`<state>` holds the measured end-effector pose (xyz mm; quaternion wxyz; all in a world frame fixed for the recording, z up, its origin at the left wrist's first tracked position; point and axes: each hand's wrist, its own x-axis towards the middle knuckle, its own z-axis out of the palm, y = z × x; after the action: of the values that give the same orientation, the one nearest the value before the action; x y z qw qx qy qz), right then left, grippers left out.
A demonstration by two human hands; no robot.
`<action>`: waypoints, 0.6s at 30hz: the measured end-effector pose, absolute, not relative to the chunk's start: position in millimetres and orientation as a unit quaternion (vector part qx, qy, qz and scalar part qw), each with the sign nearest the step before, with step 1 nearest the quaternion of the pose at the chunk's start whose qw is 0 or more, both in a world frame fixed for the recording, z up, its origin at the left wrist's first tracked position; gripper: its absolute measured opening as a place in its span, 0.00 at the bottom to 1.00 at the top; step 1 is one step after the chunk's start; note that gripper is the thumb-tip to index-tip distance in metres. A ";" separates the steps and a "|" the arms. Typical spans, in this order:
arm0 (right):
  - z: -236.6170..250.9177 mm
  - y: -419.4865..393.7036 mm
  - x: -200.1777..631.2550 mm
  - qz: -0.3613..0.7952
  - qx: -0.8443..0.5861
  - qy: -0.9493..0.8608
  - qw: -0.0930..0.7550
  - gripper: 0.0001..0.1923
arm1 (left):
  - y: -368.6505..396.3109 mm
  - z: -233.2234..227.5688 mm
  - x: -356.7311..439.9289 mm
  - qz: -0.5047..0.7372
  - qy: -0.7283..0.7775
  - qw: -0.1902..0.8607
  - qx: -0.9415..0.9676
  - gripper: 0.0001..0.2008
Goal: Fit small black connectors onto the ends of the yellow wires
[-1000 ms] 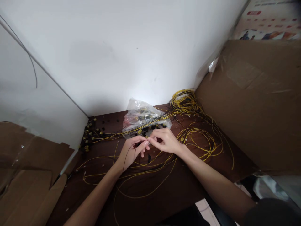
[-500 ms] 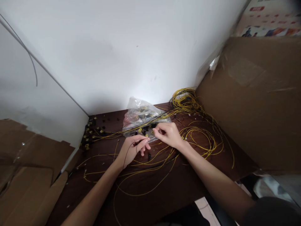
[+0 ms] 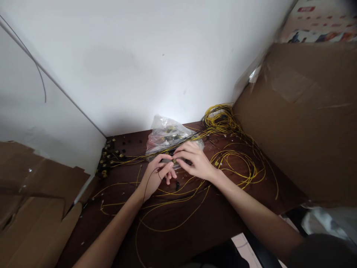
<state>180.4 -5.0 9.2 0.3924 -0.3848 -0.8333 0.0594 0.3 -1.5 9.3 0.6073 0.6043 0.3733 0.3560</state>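
**Two hands meet over a thin wire and a tiny fitting at the bag's edge**

From where I stand, the left hand (image 3: 156, 175) and the right hand (image 3: 193, 162) come together near the middle of the dark wooden table (image 3: 212, 227), fingertips almost touching. Between them sits a small connector (image 3: 174, 160), pinched at the tip of the right hand's fingers; the left hand's thumb and forefinger are closed lightly on a thin black wire (image 3: 152, 178) that loops down past its wrist. Both pinches look narrow, the other fingers loosely curled.

The wire looks light and limp, likely to flop and spring wherever it is not held, so it is best held close to its end. The connector seems hard, tiny and easy to drop; a fingertip pinch on its sides seems the only way to take it.

Just behind the hands, at 12 o'clock, lies a clear plastic bag (image 3: 164, 132) of similar small parts. Yellow wires (image 3: 240, 167) sprawl at 3 o'clock and coil thickly at 1 o'clock. A cluster of finished pieces (image 3: 107, 158) sits at 9 o'clock, and a cardboard wall (image 3: 306, 123) stands to the right.

The fingers cover the meeting point, so I cannot tell whether wire and connector are joined. The bag's contents are blurred by glare.
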 end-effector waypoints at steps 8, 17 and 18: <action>9.0 -3.9 179.5 0.119 -0.383 -0.797 0.452 0.07 | 4.2 5.9 -7.6 0.337 0.334 0.640 0.605 0.13; 6.2 12.7 190.0 0.349 -0.418 -0.447 0.710 0.07 | 3.8 5.9 -8.4 0.338 0.363 0.643 0.584 0.09; 6.1 14.0 190.8 0.365 -0.406 -0.417 0.726 0.07 | 3.5 6.6 -7.7 0.339 0.367 0.645 0.578 0.09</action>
<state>190.8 14.0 6.1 0.7265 -0.4064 -0.4168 0.3653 -7.7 3.5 6.6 0.6452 0.5783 0.3668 0.3387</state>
